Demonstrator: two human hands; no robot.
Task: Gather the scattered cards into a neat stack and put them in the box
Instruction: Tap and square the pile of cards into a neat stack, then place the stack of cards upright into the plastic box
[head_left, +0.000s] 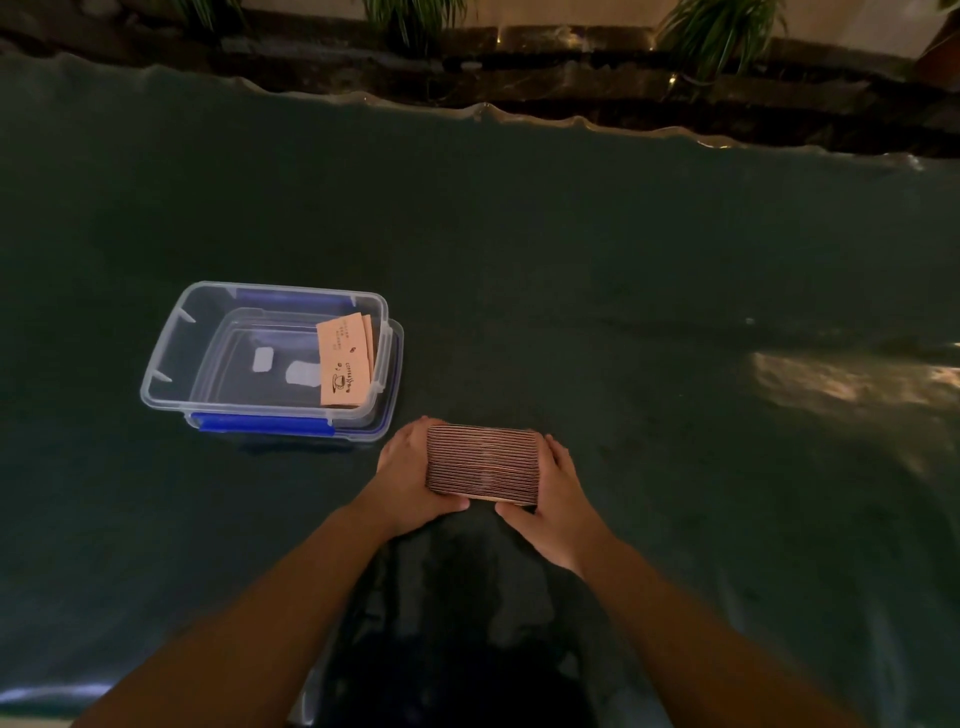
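A dark green table (623, 260) fills the view. Near its front edge, a thick stack (483, 464) of cards stands on edge, its thin striped edges facing up. The left hand (410, 475) and right hand (561, 499) press it from both sides, fingers curled around it. To the left sits a clear box (171, 358) with blue clips, a few tan cards (345, 364) leaning inside. Plants (717, 31) stand behind the table.

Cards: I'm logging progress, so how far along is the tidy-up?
Done: no loose cards show on the table, and a few cards already lean inside the clear box. In hand: the left hand and right hand squeeze a squared stack. Left: move that stack into the box.
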